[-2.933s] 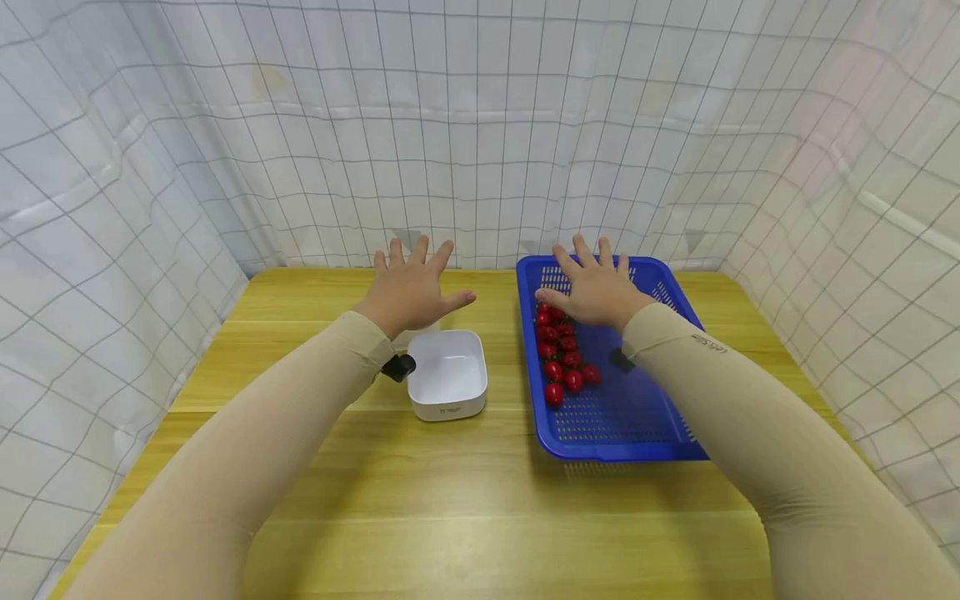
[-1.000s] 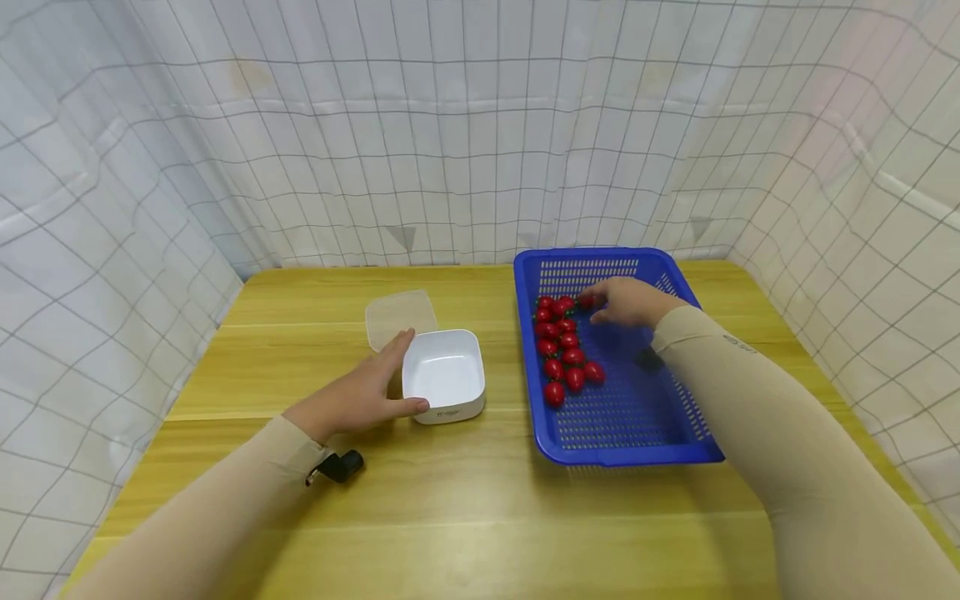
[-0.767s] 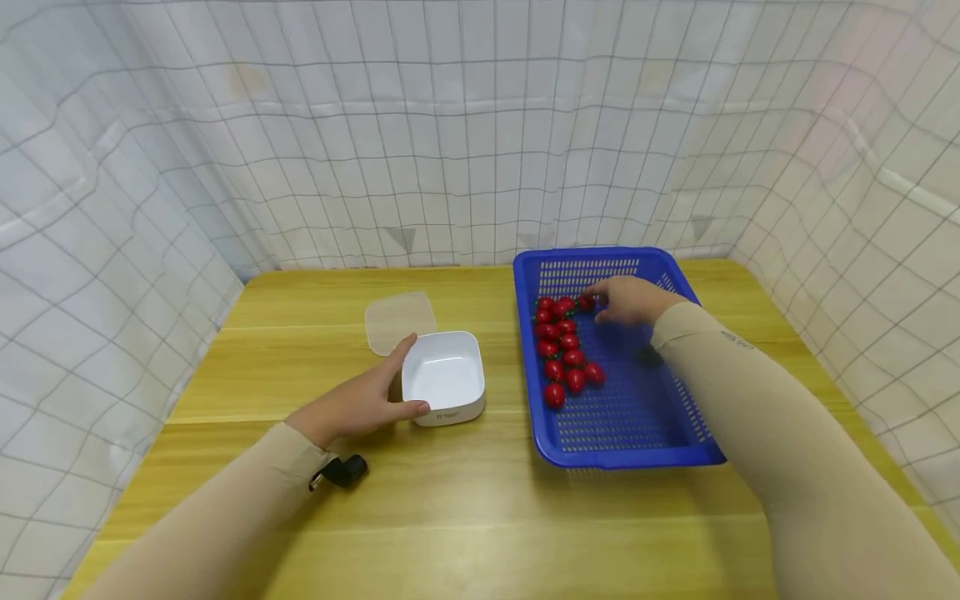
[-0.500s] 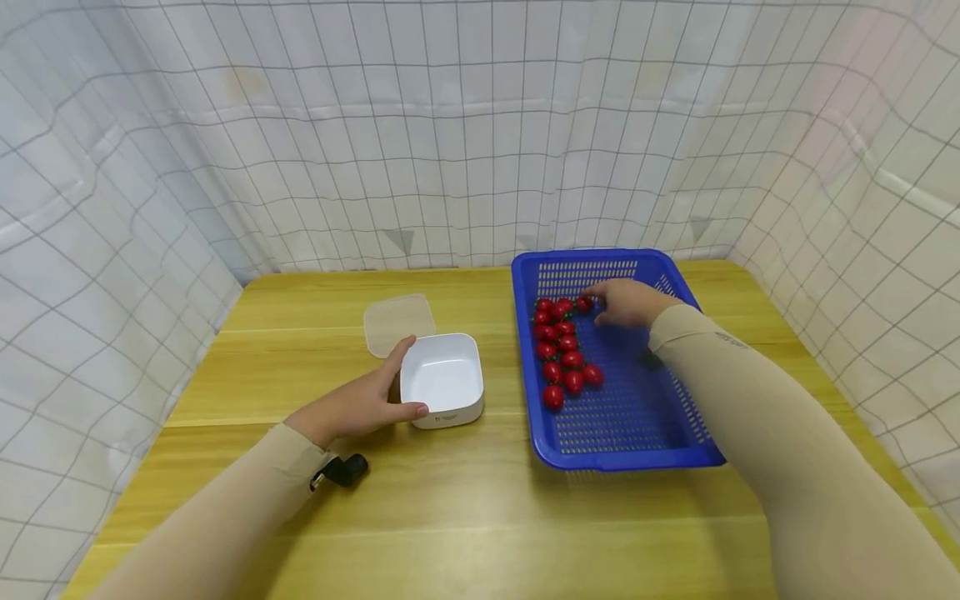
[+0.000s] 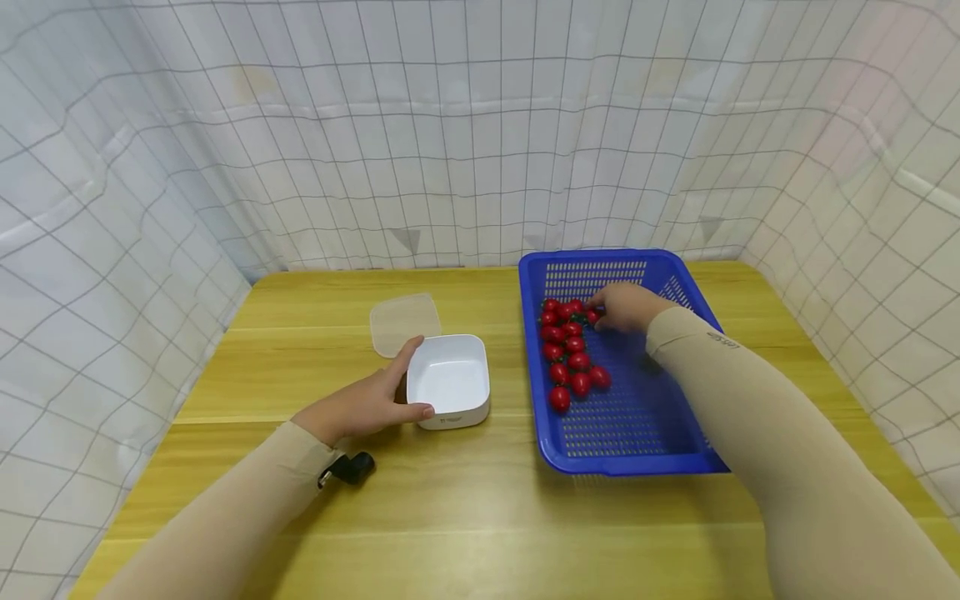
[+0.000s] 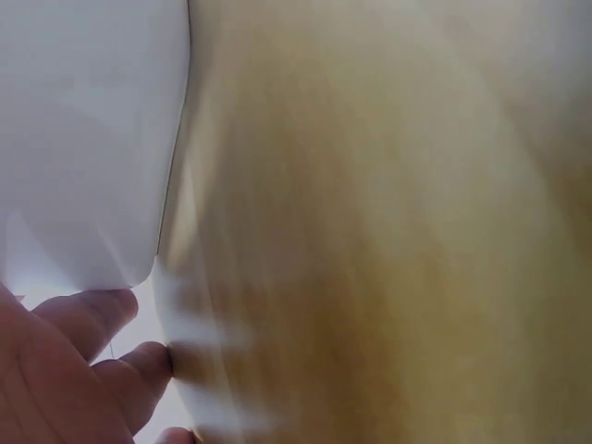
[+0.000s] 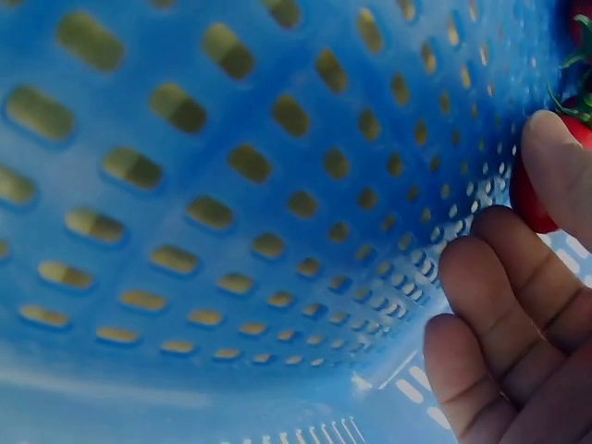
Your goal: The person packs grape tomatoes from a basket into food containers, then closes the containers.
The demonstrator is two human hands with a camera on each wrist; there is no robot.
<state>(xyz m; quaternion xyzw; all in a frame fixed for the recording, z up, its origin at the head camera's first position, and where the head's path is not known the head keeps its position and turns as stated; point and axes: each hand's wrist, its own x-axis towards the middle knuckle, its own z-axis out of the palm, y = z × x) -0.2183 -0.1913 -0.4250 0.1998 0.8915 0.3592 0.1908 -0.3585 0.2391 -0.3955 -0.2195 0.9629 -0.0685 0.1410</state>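
Observation:
My left hand holds a square white food box by its left side, thumb at the front corner and forefinger at the back corner. In the left wrist view, fingertips lie against the box wall. Inside a blue plastic basket, my right hand pinches a red cherry tomato at the edge of a cluster of tomatoes. The right wrist view has the thumb on that tomato, its green stem above; the other fingers curl below. The white box has nothing in it.
A translucent flat lid lies on the wooden table behind the box. White checked curtains surround the table at the back and sides. The basket's raised rim stands around the tomatoes.
From hovering spread over the table, my left hand has come down to the white box and my right hand into the basket. Lately the right hand has shifted slightly nearer with the tomato.

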